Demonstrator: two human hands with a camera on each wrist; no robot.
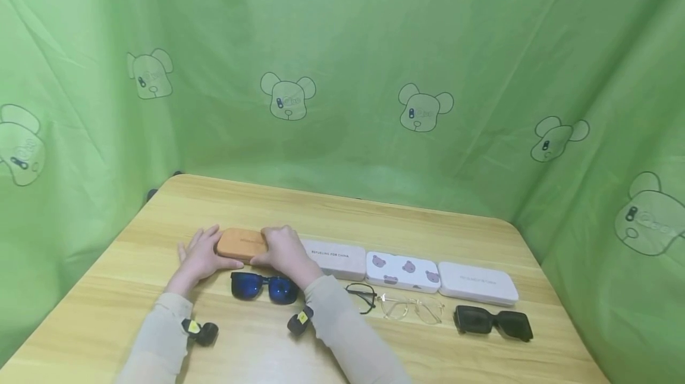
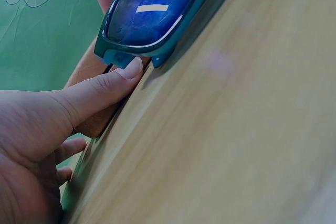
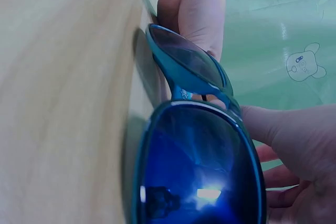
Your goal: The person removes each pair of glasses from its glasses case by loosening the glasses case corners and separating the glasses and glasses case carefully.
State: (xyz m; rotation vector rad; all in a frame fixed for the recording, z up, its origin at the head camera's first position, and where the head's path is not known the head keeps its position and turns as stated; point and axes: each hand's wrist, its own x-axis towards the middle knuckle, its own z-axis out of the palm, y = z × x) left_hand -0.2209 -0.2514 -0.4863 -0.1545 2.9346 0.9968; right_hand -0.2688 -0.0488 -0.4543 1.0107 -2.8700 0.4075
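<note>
An orange-brown glasses case [image 1: 241,244] lies at the left end of a row of cases, its lid down. My left hand [image 1: 200,256] holds its left end, thumb along the front edge and the other fingers by the far left corner. At the right end, my right hand [image 1: 286,253] grips the case with the thumb in front; its other fingers are mostly hidden in the head view. Just in front of the case stand blue-lensed sunglasses [image 1: 246,286], which fill much of the right wrist view with their mirrored lens [image 3: 199,166]. Neither hand grips these sunglasses.
Rightward run a pale case with lettering [image 1: 337,259], a bear-print case [image 1: 404,271] and another pale case [image 1: 476,283]. Before them lie black-framed glasses [image 1: 363,296], thin gold-framed glasses [image 1: 409,308] and black sunglasses [image 1: 493,322]. A green curtain [image 1: 348,152] hangs behind the wooden table [image 1: 257,348].
</note>
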